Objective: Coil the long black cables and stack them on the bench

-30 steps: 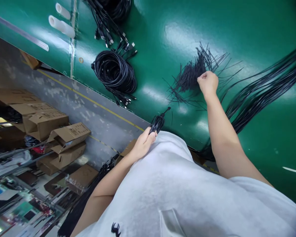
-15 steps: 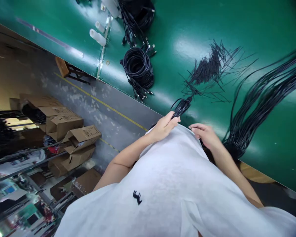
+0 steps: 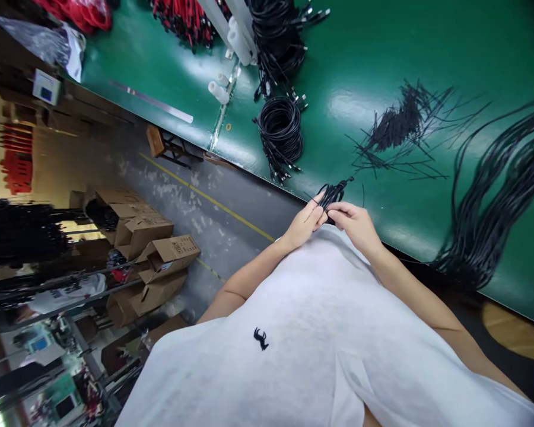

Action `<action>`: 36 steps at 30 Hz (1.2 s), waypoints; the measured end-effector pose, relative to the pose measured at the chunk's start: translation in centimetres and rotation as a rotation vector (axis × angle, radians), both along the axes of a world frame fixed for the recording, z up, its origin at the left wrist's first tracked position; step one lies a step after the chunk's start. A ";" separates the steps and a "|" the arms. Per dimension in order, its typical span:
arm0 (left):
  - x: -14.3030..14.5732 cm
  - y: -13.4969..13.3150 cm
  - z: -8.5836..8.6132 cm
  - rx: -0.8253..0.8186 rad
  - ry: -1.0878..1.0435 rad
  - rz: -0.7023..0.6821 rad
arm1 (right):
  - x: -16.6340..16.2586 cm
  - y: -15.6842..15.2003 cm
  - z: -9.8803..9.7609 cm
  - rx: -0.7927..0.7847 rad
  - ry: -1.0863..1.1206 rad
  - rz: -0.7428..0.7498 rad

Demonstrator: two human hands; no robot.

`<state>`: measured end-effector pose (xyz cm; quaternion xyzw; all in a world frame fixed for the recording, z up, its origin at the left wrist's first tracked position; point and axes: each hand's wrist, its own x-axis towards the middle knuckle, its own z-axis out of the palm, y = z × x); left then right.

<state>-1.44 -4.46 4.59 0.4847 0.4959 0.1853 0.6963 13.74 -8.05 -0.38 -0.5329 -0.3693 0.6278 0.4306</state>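
A small coil of black cable [image 3: 333, 194] is held above the green table's front edge. My left hand [image 3: 306, 222] is wrapped round its lower part. My right hand [image 3: 355, 224] meets it from the other side, with thumb and fingers pinched against the cable; the exact part between the fingertips is hidden. Just beyond the coil lies a loose heap of short black ties [image 3: 398, 124], thin and straight. To the right, a long bundle of black cables [image 3: 485, 237] droops over the table's edge.
Coiled black cables [image 3: 281, 127] with metal plugs lie on the green table [image 3: 360, 41], beside white plastic rolls [image 3: 219, 92]. Red cables [image 3: 184, 21] are farther off. Cardboard boxes [image 3: 171, 255] and a wooden stool [image 3: 155, 141] stand on the floor to the left.
My right hand has moved left and up, from near the table edge to the coil in my left hand. The camera view has shifted left, bringing in the red cables.
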 end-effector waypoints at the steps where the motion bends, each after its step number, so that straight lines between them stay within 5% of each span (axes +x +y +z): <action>1: -0.3 -0.1 0.0 0.040 0.055 -0.008 | -0.1 -0.2 0.2 0.118 -0.187 0.039; 6: -1.3 0.0 -0.1 0.170 0.267 -0.107 | 0.9 0.8 2.1 0.717 -0.924 0.355; 11: -2.2 1.0 0.3 0.029 0.208 -0.096 | 1.9 3.9 4.2 1.111 -1.077 0.737; 17: -3.0 0.9 -0.2 -0.219 -0.064 0.019 | 2.0 5.1 6.1 1.343 -1.147 0.901; 24: -2.2 0.0 -0.3 -0.244 -0.036 0.079 | 0.6 5.3 6.7 1.400 -1.331 1.046; 31: -1.7 2.0 -0.9 -0.219 -0.175 0.054 | -0.4 7.8 7.5 0.922 -1.321 1.227; 36: -3.0 6.1 -1.8 0.169 0.011 -0.311 | -0.2 8.9 6.8 0.931 -1.389 1.125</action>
